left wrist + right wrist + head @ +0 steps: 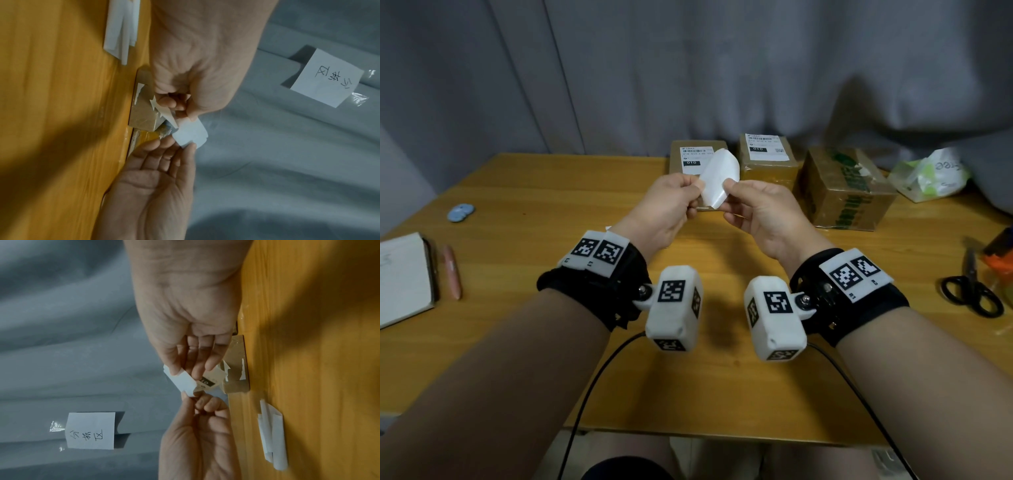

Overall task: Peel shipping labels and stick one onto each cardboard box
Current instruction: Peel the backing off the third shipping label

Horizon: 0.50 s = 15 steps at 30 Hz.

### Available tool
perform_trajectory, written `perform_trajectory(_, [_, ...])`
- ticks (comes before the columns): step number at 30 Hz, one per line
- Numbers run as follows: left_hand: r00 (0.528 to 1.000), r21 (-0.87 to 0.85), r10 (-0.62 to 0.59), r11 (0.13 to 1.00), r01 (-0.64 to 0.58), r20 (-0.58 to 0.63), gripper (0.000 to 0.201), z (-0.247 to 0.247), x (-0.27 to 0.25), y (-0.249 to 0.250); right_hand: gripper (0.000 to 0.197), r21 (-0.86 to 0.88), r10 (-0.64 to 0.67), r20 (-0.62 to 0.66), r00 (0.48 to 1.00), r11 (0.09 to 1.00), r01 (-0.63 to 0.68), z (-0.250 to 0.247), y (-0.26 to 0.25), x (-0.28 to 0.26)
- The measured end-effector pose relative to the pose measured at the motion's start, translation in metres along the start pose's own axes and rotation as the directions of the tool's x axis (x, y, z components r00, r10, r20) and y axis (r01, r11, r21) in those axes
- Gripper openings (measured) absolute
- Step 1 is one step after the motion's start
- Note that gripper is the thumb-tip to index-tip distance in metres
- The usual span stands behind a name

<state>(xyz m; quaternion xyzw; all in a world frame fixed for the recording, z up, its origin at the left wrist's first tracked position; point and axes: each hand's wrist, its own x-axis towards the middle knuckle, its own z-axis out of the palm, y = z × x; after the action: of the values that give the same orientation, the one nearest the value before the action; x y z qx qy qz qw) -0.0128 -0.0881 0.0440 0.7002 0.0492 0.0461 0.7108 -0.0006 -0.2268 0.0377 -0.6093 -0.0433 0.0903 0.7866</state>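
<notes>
Both hands hold a curled white label sheet (719, 178) up above the table. My left hand (697, 186) pinches its left edge and my right hand (727, 186) pinches its right edge. In the left wrist view the label sheet (191, 134) splits into two layers between my left hand (180, 112) and my right hand (174, 146). The right wrist view shows print on the sheet (207, 382) below my right hand (185, 371). Behind stand a flat labelled box (690, 161), a second labelled box (767, 154) and a larger green-printed box (842, 188) with no label showing.
Scissors (969, 294) and an orange object (1000, 260) lie at the right edge, with a plastic bag (928, 174) behind them. A notebook (404, 277), a pen (452, 270) and blue discs (460, 212) are on the left. Loose white paper strips (271, 434) lie on the table.
</notes>
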Motion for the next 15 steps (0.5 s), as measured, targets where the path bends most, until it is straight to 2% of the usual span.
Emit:
perform_trajectory(7, [0.999, 0.085, 0.005, 0.996, -0.002, -0.034, 0.021, -0.0048, 0.0018, 0.0011, 0.009, -0.090, -0.012, 0.027, 1.000, 0.996, 0.014, -0.0058, -0.0027, 0.0003])
perform_trajectory(12, [0.988, 0.314, 0.077, 0.949, -0.032, -0.130, 0.022, -0.0071, 0.0080, -0.0037, 0.006, -0.120, -0.007, 0.018, 1.000, 0.993, 0.009, -0.0073, -0.0032, -0.0013])
perform_trajectory(15, [0.988, 0.394, 0.078, 0.919, -0.018, -0.135, 0.019, -0.0109, 0.0101, -0.0065, 0.006, -0.127, -0.003, -0.005, 1.000, 0.992, 0.002, -0.0062, -0.0018, -0.0019])
